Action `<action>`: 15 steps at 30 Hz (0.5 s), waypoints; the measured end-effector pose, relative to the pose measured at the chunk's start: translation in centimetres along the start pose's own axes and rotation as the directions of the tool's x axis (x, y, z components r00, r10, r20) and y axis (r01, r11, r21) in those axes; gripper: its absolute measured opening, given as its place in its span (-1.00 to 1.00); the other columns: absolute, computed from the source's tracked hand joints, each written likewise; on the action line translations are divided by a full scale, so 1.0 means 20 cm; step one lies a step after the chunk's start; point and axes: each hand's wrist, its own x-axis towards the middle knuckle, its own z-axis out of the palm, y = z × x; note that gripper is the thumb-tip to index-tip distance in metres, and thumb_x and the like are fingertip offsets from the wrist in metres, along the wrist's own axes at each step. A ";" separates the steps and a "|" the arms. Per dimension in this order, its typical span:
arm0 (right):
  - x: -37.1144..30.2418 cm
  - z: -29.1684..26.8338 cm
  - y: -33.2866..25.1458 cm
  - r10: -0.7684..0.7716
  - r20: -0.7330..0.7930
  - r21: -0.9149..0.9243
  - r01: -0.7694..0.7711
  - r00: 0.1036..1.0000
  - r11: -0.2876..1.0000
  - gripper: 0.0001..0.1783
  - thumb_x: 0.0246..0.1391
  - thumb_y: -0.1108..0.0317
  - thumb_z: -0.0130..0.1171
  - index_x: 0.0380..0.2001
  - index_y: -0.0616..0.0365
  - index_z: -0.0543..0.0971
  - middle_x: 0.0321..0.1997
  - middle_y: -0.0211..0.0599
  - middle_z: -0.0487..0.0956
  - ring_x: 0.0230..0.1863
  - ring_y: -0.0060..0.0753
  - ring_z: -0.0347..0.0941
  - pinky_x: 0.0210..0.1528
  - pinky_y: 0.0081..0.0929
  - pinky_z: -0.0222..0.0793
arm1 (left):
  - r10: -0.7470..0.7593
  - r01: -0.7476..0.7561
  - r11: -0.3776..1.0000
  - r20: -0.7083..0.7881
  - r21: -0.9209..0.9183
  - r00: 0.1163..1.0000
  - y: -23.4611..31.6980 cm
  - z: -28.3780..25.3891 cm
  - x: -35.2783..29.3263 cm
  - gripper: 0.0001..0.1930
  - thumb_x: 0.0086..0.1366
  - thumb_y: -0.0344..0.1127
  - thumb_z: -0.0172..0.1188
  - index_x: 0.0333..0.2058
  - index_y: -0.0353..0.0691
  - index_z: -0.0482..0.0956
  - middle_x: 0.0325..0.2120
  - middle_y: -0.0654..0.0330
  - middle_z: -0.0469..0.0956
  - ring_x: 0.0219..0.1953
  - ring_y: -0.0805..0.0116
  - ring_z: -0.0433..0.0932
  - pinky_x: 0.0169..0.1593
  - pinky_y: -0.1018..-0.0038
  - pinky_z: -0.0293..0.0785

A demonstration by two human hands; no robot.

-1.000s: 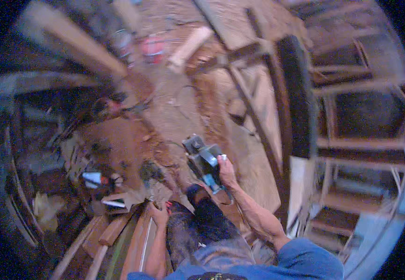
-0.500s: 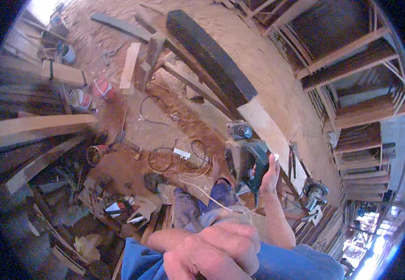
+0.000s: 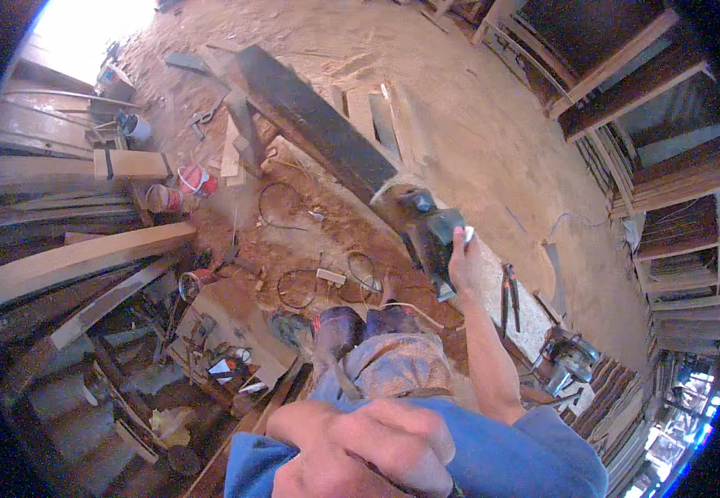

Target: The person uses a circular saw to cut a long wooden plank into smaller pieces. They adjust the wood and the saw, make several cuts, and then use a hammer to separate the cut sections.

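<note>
My right hand (image 3: 463, 264) is wrapped round the rear handle of a dark green electric planer (image 3: 436, 241). The planer rests on a long wooden beam (image 3: 318, 124), where the dark rough surface meets a pale, planed stretch. My left hand (image 3: 368, 448) is close to the camera in front of my chest, its fingers curled into a fist. Whatever it may hold is hidden. A pair of pincers (image 3: 509, 300) lies on the pale part of the beam, and a circular saw (image 3: 569, 357) sits at the beam's near end.
A pale cord (image 3: 418, 314) crosses near my legs toward a white power strip (image 3: 331, 276) on the sawdust-covered ground. Buckets (image 3: 197, 179) and curved timbers (image 3: 86, 264) stand to the left. Stacked boards (image 3: 692, 199) line the right side. Loose planks (image 3: 376, 116) lie beyond the beam.
The planer, held in my right hand, has gone from a tilted position beside the beam onto its top. My view has shifted, and my left fist stays near my chest.
</note>
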 end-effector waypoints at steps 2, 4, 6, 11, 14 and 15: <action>0.08 -0.06 0.11 0.051 0.023 -0.144 -0.047 0.998 0.988 -0.48 0.43 -0.03 -0.06 -0.09 0.30 0.54 -0.25 0.00 0.63 -0.21 -0.05 0.54 -0.13 -0.21 0.43 | 0.084 -0.083 0.996 0.047 -0.029 0.995 -0.18 0.05 0.02 -0.85 0.17 -0.22 0.43 -0.29 0.01 0.70 -0.34 0.17 0.46 -0.42 0.24 0.47 -0.31 0.26 0.30; 0.18 -0.11 0.31 -0.037 0.036 -0.108 0.041 0.999 0.993 -0.45 0.41 -0.07 -0.08 -0.12 0.30 0.54 -0.22 0.16 0.64 -0.16 0.14 0.58 -0.11 -0.10 0.45 | 0.122 -0.111 0.991 0.169 -0.074 0.978 -0.32 0.08 0.05 -0.85 0.17 -0.22 0.43 -0.28 0.01 0.69 -0.33 0.15 0.48 -0.41 0.23 0.46 -0.32 0.26 0.31; 0.17 -0.18 -0.01 0.058 0.196 -0.420 0.030 0.979 0.907 -0.41 0.39 -0.12 -0.10 -0.11 0.28 0.54 -0.20 0.20 0.64 -0.13 0.20 0.59 -0.10 0.00 0.46 | 0.016 -0.020 0.999 0.175 0.026 0.984 -0.32 0.09 0.04 -0.86 0.18 -0.24 0.41 -0.28 -0.03 0.69 -0.31 0.12 0.51 -0.40 0.23 0.46 -0.35 0.27 0.31; 0.12 -0.44 0.30 0.219 0.024 -0.380 -0.194 0.975 0.905 -0.38 0.34 -0.18 -0.05 -0.02 0.22 0.54 -0.24 0.18 0.65 -0.13 0.21 0.61 -0.04 0.11 0.48 | -0.156 0.155 0.987 0.450 0.039 0.879 -0.54 0.10 -0.02 -0.88 0.21 -0.30 0.34 -0.32 -0.17 0.63 -0.31 0.06 0.53 -0.33 0.12 0.50 -0.41 0.22 0.33; -0.09 -0.64 0.74 0.101 -0.196 -0.562 -0.196 0.975 0.803 -0.40 0.16 -0.04 0.27 0.04 0.25 0.49 0.02 0.09 0.55 0.09 0.18 0.46 0.16 0.09 0.34 | -0.222 0.390 0.920 0.876 0.042 0.428 -0.68 0.02 -0.05 -0.88 0.29 -0.31 0.26 -0.30 -0.23 0.59 -0.29 0.04 0.49 -0.26 0.01 0.51 -0.27 0.13 0.43; -0.13 -0.66 0.78 0.056 -0.224 -0.623 -0.187 0.973 0.759 -0.38 0.12 -0.01 0.32 0.05 0.25 0.47 0.08 0.06 0.51 0.13 0.18 0.42 0.18 0.09 0.31 | -0.211 0.449 0.894 0.889 0.007 0.406 -0.62 0.06 -0.11 -0.88 0.29 -0.31 0.25 -0.29 -0.23 0.60 -0.28 0.04 0.49 -0.25 0.01 0.51 -0.26 0.13 0.43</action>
